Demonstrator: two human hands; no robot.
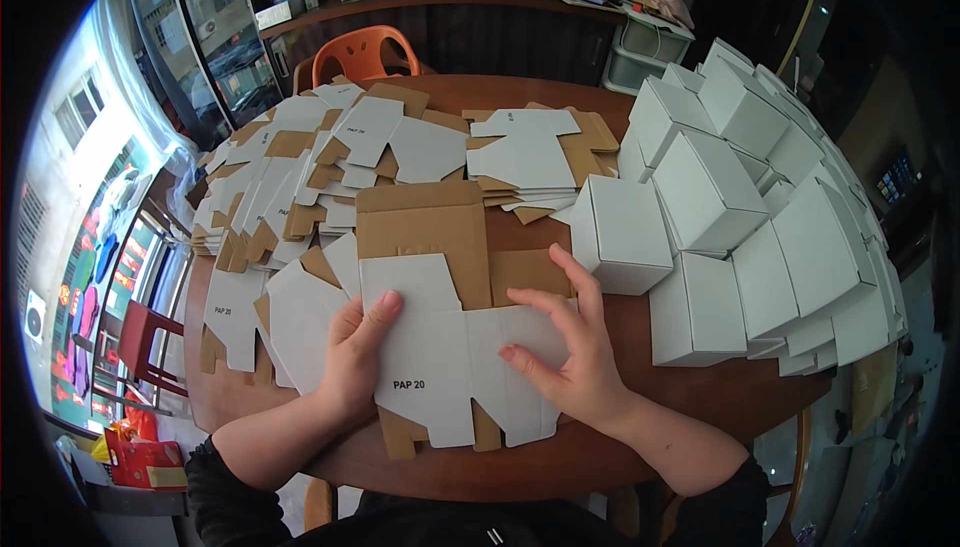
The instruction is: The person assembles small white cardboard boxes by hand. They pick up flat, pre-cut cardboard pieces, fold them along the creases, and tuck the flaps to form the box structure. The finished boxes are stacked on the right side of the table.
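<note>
A flattened cardboard box [425,347], white outside and brown inside, lies in front of me near the table's front edge. My left hand [362,342] grips its left side, thumb on top of the white face and fingers mostly hidden beneath. Over the right panel, my right hand [570,342] has its fingers spread and curved, holding nothing. Whether its fingertips touch the cardboard I cannot tell. The brown inner flaps of the box point away from me, with a folded edge at the far end.
Flat box blanks [290,167] pile up across the table's left side, with another stack [530,162] at the back middle. Folded white boxes [710,192] are heaped high on the right. An orange chair [365,55] stands behind the round wooden table [460,472].
</note>
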